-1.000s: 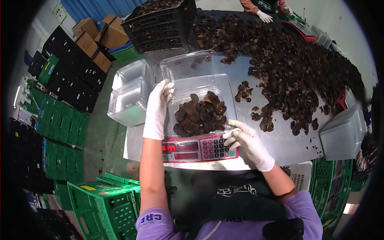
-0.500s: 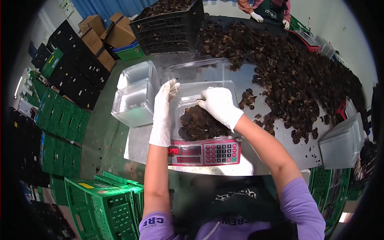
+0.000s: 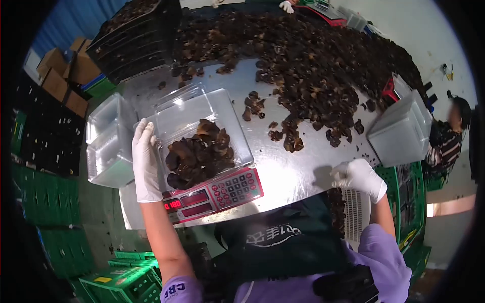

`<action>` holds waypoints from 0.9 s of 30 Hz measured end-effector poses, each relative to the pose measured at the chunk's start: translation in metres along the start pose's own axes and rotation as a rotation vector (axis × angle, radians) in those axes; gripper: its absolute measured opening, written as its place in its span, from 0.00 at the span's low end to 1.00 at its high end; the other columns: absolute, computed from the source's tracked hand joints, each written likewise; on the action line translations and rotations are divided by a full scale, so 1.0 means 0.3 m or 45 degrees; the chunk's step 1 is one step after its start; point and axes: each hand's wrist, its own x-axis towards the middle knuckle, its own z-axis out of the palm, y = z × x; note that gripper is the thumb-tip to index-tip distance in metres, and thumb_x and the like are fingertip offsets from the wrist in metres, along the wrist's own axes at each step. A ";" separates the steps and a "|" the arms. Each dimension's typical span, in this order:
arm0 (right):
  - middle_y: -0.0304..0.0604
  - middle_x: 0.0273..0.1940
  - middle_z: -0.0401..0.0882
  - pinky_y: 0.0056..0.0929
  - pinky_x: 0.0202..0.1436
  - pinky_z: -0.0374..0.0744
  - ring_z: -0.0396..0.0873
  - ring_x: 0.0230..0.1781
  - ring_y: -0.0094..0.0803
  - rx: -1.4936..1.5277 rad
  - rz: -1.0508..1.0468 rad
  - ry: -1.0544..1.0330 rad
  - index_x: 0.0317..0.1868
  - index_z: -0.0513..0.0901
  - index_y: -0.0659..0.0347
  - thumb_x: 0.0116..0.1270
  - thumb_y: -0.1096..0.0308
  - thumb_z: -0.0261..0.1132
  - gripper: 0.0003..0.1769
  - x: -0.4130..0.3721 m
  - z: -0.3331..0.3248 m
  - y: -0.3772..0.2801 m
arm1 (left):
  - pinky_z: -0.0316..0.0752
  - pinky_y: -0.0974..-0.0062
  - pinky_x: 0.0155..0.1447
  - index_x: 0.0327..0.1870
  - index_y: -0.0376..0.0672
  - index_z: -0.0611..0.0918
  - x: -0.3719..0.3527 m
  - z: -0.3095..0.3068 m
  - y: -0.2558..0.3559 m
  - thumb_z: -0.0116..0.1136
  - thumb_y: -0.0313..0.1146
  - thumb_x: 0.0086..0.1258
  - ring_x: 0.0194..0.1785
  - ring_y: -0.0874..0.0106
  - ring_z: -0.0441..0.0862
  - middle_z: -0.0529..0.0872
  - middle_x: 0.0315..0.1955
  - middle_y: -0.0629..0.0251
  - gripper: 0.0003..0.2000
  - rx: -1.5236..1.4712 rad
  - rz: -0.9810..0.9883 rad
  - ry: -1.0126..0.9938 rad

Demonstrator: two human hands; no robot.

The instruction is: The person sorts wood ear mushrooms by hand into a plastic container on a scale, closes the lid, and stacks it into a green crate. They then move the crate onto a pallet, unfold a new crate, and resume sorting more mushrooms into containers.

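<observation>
Dark, curled wood ear mushrooms [image 3: 199,154] lie heaped in a clear plastic box [image 3: 169,134] on the digital scale [image 3: 235,189], whose red display reads 0.180. My left hand [image 3: 146,164], in a white glove, is at the box's left edge, fingers bent against the clear plastic; its thumb is hidden. Well to the right, my right hand [image 3: 359,178], also gloved, hovers by the table's front edge with its fingers curled in. Whatever it may hold cannot be seen. Below it is a white slatted basket [image 3: 356,212] with dark pieces beside it.
Stacked clear boxes [image 3: 108,141] stand left of the scale. A large mushroom pile [image 3: 313,65] covers the table's far side, with small clusters [image 3: 253,106] nearer. More clear containers [image 3: 401,131] stand at right. A black crate [image 3: 134,45] is at back left; other people are beyond.
My right hand has left the mushrooms in the box and moved right to the table's front edge, now curled. My left hand stays at the box. The view has turned right.
</observation>
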 end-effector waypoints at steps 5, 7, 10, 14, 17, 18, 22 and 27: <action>0.48 0.32 0.82 0.42 0.40 0.79 0.82 0.34 0.48 0.178 -0.019 0.526 0.41 0.84 0.57 0.60 0.59 0.66 0.13 0.269 0.133 0.007 | 0.68 0.81 0.56 0.66 0.39 0.73 -0.066 0.029 0.046 0.58 0.33 0.72 0.51 0.83 0.74 0.78 0.52 0.72 0.22 0.014 0.105 0.072; 0.47 0.38 0.80 0.40 0.44 0.79 0.81 0.40 0.46 0.219 -0.113 0.583 0.43 0.83 0.57 0.59 0.61 0.66 0.14 0.427 0.176 -0.016 | 0.64 0.75 0.64 0.67 0.39 0.72 -0.108 0.023 0.068 0.56 0.35 0.73 0.60 0.77 0.72 0.76 0.60 0.67 0.23 0.233 0.237 0.083; 0.49 0.44 0.81 0.38 0.48 0.79 0.81 0.46 0.45 0.086 -0.086 0.380 0.55 0.78 0.57 0.52 0.61 0.73 0.29 0.599 0.207 -0.057 | 0.60 0.71 0.69 0.68 0.38 0.72 -0.189 -0.010 0.094 0.54 0.37 0.74 0.68 0.72 0.67 0.72 0.66 0.63 0.23 0.380 0.272 0.050; 0.48 0.40 0.84 0.40 0.46 0.79 0.83 0.42 0.45 -0.080 -0.066 0.148 0.45 0.84 0.54 0.53 0.64 0.69 0.17 0.738 0.221 -0.081 | 0.61 0.71 0.70 0.68 0.37 0.72 -0.280 -0.043 0.109 0.51 0.33 0.75 0.69 0.69 0.67 0.73 0.66 0.62 0.22 0.472 0.254 0.149; 0.47 0.34 0.85 0.41 0.42 0.80 0.84 0.37 0.46 -0.089 -0.106 0.236 0.34 0.86 0.52 0.54 0.68 0.65 0.07 0.748 0.237 -0.103 | 0.62 0.73 0.69 0.66 0.37 0.73 -0.313 -0.054 0.121 0.52 0.32 0.74 0.67 0.72 0.69 0.75 0.64 0.61 0.21 0.502 0.249 0.200; 0.46 0.34 0.85 0.41 0.42 0.80 0.84 0.38 0.45 -0.112 -0.104 0.213 0.36 0.86 0.52 0.54 0.68 0.66 0.07 0.746 0.232 -0.107 | 0.63 0.73 0.69 0.66 0.36 0.74 -0.313 -0.060 0.114 0.52 0.32 0.74 0.67 0.72 0.69 0.75 0.64 0.61 0.20 0.475 0.250 0.202; 0.42 0.36 0.84 0.36 0.41 0.80 0.83 0.38 0.40 0.024 -0.126 0.361 0.42 0.84 0.52 0.54 0.67 0.68 0.13 0.673 0.142 -0.210 | 0.63 0.70 0.70 0.63 0.36 0.75 -0.302 -0.043 0.109 0.56 0.30 0.71 0.66 0.68 0.71 0.76 0.62 0.60 0.20 0.460 0.261 0.173; 0.43 0.40 0.82 0.29 0.45 0.80 0.83 0.39 0.36 1.017 -0.586 0.445 0.47 0.83 0.58 0.57 0.67 0.68 0.16 0.591 -0.015 -0.495 | 0.64 0.72 0.69 0.67 0.33 0.71 -0.219 -0.019 0.071 0.56 0.30 0.71 0.65 0.70 0.71 0.74 0.63 0.57 0.24 0.350 0.172 0.109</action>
